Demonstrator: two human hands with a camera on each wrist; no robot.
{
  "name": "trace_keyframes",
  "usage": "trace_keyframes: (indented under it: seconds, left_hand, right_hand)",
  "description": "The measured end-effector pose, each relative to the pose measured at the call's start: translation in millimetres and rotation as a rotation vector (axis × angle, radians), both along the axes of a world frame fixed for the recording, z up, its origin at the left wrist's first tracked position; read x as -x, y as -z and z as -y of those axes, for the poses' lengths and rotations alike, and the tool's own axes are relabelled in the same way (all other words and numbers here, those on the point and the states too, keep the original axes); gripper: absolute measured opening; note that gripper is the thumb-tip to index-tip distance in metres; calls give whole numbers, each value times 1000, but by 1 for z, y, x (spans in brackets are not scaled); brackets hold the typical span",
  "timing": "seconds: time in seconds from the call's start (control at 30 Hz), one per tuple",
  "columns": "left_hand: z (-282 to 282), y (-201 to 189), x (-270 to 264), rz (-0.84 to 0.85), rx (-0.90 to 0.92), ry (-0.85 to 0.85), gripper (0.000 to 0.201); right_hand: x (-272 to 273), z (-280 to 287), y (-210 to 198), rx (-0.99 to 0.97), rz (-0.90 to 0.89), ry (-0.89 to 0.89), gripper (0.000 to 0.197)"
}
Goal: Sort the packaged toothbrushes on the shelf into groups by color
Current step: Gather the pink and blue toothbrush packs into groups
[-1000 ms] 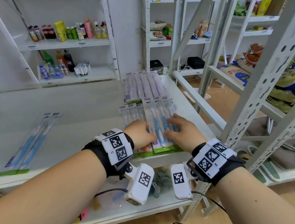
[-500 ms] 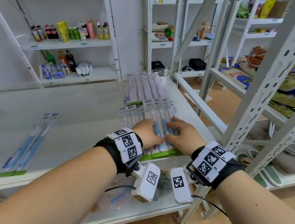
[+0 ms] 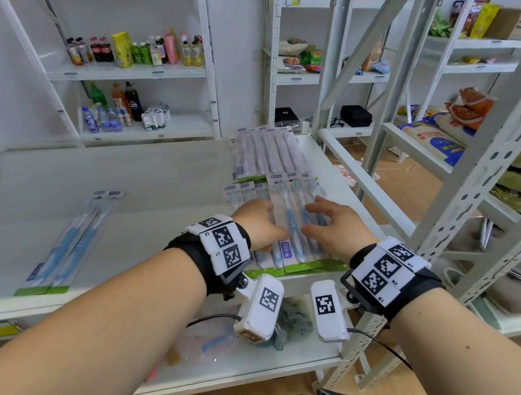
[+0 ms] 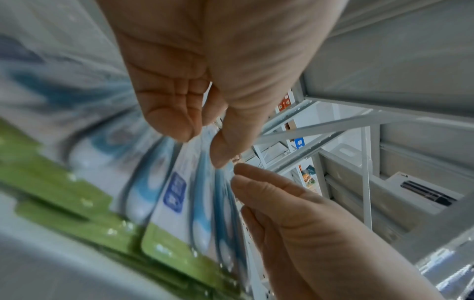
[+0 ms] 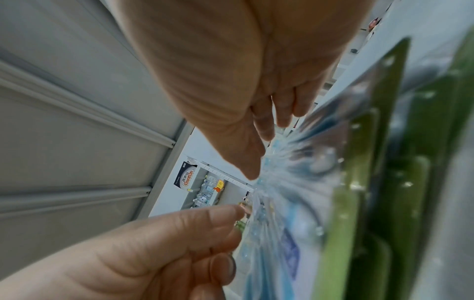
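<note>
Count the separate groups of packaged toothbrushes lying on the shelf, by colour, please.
Blue groups: 2, the pair at the left and the overlapping pile at the front right
Purple groups: 1, the row behind that pile
Total: 3 groups on the shelf

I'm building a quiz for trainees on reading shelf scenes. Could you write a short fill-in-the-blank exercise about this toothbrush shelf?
1. The toothbrush packs under both hands have ____ handles.
2. The packs in the row behind them are ____ in colour.
3. The two packs lying apart sit to the person's ____.
4. The bottom edge of each pack near the shelf front is ____.

Missing words: blue; purple; left; green
</note>
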State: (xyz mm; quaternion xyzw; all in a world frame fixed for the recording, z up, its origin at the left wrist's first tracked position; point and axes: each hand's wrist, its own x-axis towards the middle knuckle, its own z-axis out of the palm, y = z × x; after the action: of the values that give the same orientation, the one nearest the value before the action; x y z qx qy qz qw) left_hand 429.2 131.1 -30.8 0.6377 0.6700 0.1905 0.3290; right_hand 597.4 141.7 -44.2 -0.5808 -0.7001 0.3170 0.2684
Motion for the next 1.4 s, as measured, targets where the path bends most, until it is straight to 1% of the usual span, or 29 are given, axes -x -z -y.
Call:
trace_keyframes:
  seconds: [0.03,0.13,0.23,0.3,0.47,0.57,0.7,0.83,0.93,1.1,1.23,1.27,1.3,1.37,1.4]
  left_hand:
    - [1,-2,7,33,-11,-19,67]
    - [7,-5,32,85,-36,-99,67]
    - [18,-5,67,148,-69,-197,61]
    - [27,-4,95,161,-97,-276,57]
    - [55,4,178,103,-111,-492,51]
    - [73,9,226,0,-113,-601,45]
    - [94,19,272,-52,-53,-694,49]
    - [104,29,300,-112,-31,-694,51]
    - [109,35,315,-130,-2,-670,51]
    - [116,33,333,-180,36,-620,57]
    - [119,31,341,-214,98,-588,69]
    - [119,31,341,-224,111,-576,67]
    - [118,31,341,-235,113,-562,61]
    - [117,32,341,-248,101,-544,37]
    - [116,33,342,-246,93,-545,31]
  right_hand:
    - [5,0,-3,-18,-6,-2,48]
    - [26,3,-12,-69,-34,-29,44]
    - [56,7,-19,-98,-40,-74,41]
    - [79,10,-23,-100,-49,-115,40]
    - [144,23,-28,-46,-93,-242,38]
    - [181,33,-25,19,-108,-305,35]
    - [226,45,-20,66,-116,-362,31]
    - [264,50,-16,124,-91,-379,27]
    - [289,53,-11,139,-21,-390,27]
    - [329,61,1,219,132,-375,34]
    - [354,68,8,193,265,-357,43]
    - [359,69,9,177,303,-350,49]
    - [363,70,10,163,344,-340,55]
    - [367,72,11,150,408,-329,63]
    - [368,72,11,144,430,-332,64]
